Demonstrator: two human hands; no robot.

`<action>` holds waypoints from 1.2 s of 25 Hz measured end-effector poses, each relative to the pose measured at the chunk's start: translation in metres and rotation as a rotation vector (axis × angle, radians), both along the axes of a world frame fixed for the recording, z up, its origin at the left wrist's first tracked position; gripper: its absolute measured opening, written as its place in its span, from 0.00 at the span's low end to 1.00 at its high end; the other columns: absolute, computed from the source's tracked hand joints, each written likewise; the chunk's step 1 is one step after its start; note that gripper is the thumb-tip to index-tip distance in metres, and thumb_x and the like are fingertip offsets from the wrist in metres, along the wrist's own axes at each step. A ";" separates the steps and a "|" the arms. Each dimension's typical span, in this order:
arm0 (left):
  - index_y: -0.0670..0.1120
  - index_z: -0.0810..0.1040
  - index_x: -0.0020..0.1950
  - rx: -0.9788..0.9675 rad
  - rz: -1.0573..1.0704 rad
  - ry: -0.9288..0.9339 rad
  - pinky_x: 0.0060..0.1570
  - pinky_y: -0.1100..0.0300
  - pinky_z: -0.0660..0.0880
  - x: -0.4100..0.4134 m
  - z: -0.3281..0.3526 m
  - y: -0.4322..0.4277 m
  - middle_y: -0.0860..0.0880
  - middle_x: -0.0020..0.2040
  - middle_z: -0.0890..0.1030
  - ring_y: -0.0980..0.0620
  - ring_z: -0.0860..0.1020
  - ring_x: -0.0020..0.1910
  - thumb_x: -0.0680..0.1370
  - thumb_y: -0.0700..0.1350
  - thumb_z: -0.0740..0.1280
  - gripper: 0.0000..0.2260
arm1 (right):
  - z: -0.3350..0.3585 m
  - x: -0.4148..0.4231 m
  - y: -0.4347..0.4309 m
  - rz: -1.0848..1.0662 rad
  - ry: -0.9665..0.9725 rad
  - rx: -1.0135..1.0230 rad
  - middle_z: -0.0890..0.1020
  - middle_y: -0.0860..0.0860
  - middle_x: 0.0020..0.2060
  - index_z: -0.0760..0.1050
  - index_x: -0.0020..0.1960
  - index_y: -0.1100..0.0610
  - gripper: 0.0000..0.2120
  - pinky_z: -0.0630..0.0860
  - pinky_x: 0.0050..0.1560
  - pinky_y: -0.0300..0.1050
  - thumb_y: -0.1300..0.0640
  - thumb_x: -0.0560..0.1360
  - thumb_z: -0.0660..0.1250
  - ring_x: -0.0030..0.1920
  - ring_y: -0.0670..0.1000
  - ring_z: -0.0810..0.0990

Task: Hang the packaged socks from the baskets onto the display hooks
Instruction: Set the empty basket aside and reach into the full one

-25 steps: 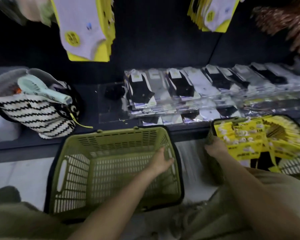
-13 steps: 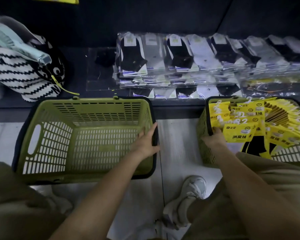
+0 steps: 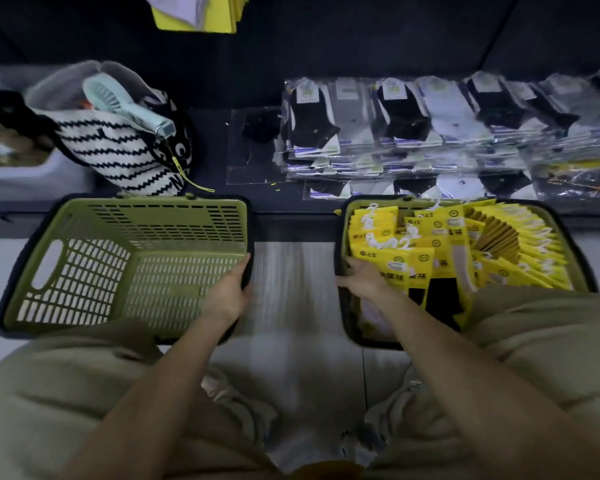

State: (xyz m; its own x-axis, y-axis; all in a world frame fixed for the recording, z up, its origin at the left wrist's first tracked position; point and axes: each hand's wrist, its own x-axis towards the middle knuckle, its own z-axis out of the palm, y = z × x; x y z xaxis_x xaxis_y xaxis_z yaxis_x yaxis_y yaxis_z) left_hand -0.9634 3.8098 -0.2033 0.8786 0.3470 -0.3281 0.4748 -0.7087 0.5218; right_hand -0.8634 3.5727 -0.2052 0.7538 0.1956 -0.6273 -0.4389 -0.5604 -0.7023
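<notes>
L hand (image 3: 226,295): grips rim of empty basket (image 3: 84,258).
R hand (image 3: 366,283): grips rim of full basket (image 3: 368,342), by yellow sock packs (image 3: 426,244).
Behind: striped bag (image 3: 118,150), clear packs (image 3: 413,129) on shelf (image 3: 215,140).

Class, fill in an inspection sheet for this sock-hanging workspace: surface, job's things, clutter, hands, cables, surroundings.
Surface: pale floor; both baskets stand on it in front of a dark shelf.
Job's things: empty basket on the left; full basket on the right, packed with yellow sock packs; hung packs above.
Clutter: striped bag holding a mint fan, on the shelf.
Hands: left hand grips the empty basket's rim; right hand is at the full basket's rim, grip unclear.
Cables: nothing seen.
Surroundings: clear-wrapped socks stacked on the shelf.
</notes>
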 end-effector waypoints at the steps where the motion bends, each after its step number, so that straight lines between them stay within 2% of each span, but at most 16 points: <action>1: 0.54 0.57 0.76 0.037 0.027 0.006 0.61 0.52 0.72 -0.007 0.000 0.012 0.44 0.68 0.73 0.42 0.75 0.61 0.79 0.44 0.62 0.27 | 0.002 -0.007 0.018 0.023 0.027 0.042 0.71 0.58 0.68 0.61 0.73 0.62 0.34 0.69 0.67 0.46 0.65 0.71 0.71 0.65 0.55 0.72; 4: 0.53 0.58 0.75 0.119 0.091 0.067 0.57 0.50 0.74 -0.016 0.004 0.033 0.41 0.66 0.73 0.39 0.76 0.58 0.79 0.43 0.60 0.26 | 0.018 -0.023 0.057 0.175 0.104 0.140 0.66 0.58 0.71 0.58 0.74 0.60 0.33 0.65 0.68 0.44 0.66 0.74 0.68 0.70 0.54 0.66; 7: 0.49 0.62 0.74 0.263 0.088 0.072 0.60 0.48 0.71 -0.014 0.008 0.030 0.40 0.71 0.66 0.38 0.71 0.63 0.78 0.45 0.62 0.24 | 0.037 -0.030 0.065 0.314 0.089 0.156 0.71 0.59 0.68 0.66 0.71 0.60 0.25 0.69 0.66 0.44 0.63 0.76 0.67 0.67 0.54 0.71; 9: 0.47 0.65 0.72 0.285 0.063 -0.022 0.65 0.49 0.67 -0.008 0.011 0.017 0.41 0.72 0.64 0.41 0.66 0.68 0.77 0.46 0.64 0.23 | 0.047 -0.029 0.055 0.230 0.051 0.202 0.78 0.60 0.60 0.74 0.63 0.62 0.16 0.76 0.53 0.37 0.64 0.76 0.66 0.54 0.52 0.80; 11: 0.44 0.67 0.71 0.184 0.011 -0.132 0.67 0.52 0.64 0.003 0.014 -0.004 0.42 0.71 0.67 0.43 0.65 0.69 0.77 0.45 0.64 0.22 | 0.051 -0.023 0.037 0.032 -0.083 0.174 0.83 0.60 0.50 0.78 0.53 0.64 0.08 0.76 0.37 0.30 0.64 0.76 0.65 0.38 0.47 0.80; 12: 0.42 0.67 0.71 0.122 -0.017 -0.161 0.67 0.52 0.64 0.009 0.015 -0.017 0.42 0.71 0.68 0.43 0.65 0.69 0.77 0.45 0.64 0.22 | 0.051 -0.018 0.025 -0.068 -0.180 0.089 0.83 0.58 0.45 0.78 0.51 0.64 0.07 0.75 0.34 0.30 0.62 0.76 0.65 0.35 0.46 0.79; 13: 0.41 0.66 0.71 0.068 -0.032 -0.171 0.67 0.53 0.64 0.016 0.016 -0.031 0.41 0.70 0.68 0.43 0.66 0.69 0.77 0.45 0.64 0.23 | 0.048 -0.013 0.013 -0.148 -0.274 -0.023 0.82 0.56 0.42 0.78 0.51 0.65 0.09 0.75 0.35 0.33 0.60 0.76 0.66 0.36 0.48 0.78; 15: 0.40 0.63 0.73 -0.022 -0.034 -0.138 0.69 0.52 0.63 0.026 0.015 -0.054 0.42 0.71 0.68 0.44 0.66 0.70 0.77 0.46 0.65 0.26 | 0.038 -0.007 -0.011 -0.214 -0.366 -0.183 0.80 0.56 0.45 0.74 0.57 0.64 0.15 0.75 0.46 0.42 0.57 0.74 0.69 0.45 0.52 0.79; 18: 0.45 0.62 0.73 -0.108 -0.012 -0.112 0.67 0.48 0.67 0.029 0.015 -0.078 0.45 0.71 0.67 0.46 0.67 0.69 0.77 0.44 0.65 0.26 | 0.023 -0.014 -0.025 -0.047 -0.267 -0.127 0.78 0.56 0.56 0.70 0.64 0.61 0.25 0.74 0.57 0.48 0.57 0.70 0.73 0.57 0.56 0.77; 21: 0.48 0.60 0.74 -0.144 0.004 -0.176 0.67 0.50 0.68 0.022 0.018 -0.098 0.47 0.73 0.64 0.46 0.67 0.69 0.77 0.41 0.65 0.27 | 0.012 -0.025 -0.018 0.131 -0.265 -0.049 0.76 0.56 0.60 0.70 0.65 0.58 0.28 0.72 0.59 0.49 0.59 0.68 0.75 0.61 0.56 0.75; 24: 0.49 0.58 0.75 -0.331 0.102 -0.161 0.68 0.50 0.67 0.024 0.023 -0.110 0.45 0.73 0.62 0.46 0.66 0.70 0.76 0.37 0.64 0.29 | 0.007 -0.025 -0.011 0.151 -0.226 0.036 0.76 0.55 0.60 0.64 0.67 0.57 0.34 0.72 0.61 0.51 0.59 0.67 0.76 0.62 0.55 0.75; 27: 0.48 0.55 0.76 -0.473 0.224 -0.186 0.67 0.48 0.67 0.028 0.023 -0.117 0.46 0.72 0.66 0.47 0.68 0.69 0.76 0.33 0.63 0.32 | 0.001 -0.020 -0.008 0.109 -0.209 -0.004 0.72 0.56 0.64 0.56 0.71 0.58 0.40 0.70 0.64 0.54 0.59 0.67 0.76 0.65 0.57 0.72; 30: 0.43 0.63 0.72 -0.470 0.385 -0.202 0.65 0.52 0.70 0.030 0.017 -0.120 0.43 0.66 0.72 0.46 0.72 0.64 0.74 0.31 0.63 0.27 | -0.005 -0.013 -0.003 0.033 -0.203 -0.043 0.68 0.58 0.67 0.54 0.72 0.59 0.44 0.68 0.67 0.54 0.58 0.65 0.77 0.68 0.58 0.68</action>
State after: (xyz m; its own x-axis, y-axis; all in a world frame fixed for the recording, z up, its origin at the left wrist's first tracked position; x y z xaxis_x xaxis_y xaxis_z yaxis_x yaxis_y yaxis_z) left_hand -0.9336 3.6901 -0.1863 0.7799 0.5095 -0.3635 0.5099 -0.1805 0.8411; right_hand -0.8766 3.5697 -0.2105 0.8593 0.1985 -0.4714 -0.2718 -0.6034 -0.7497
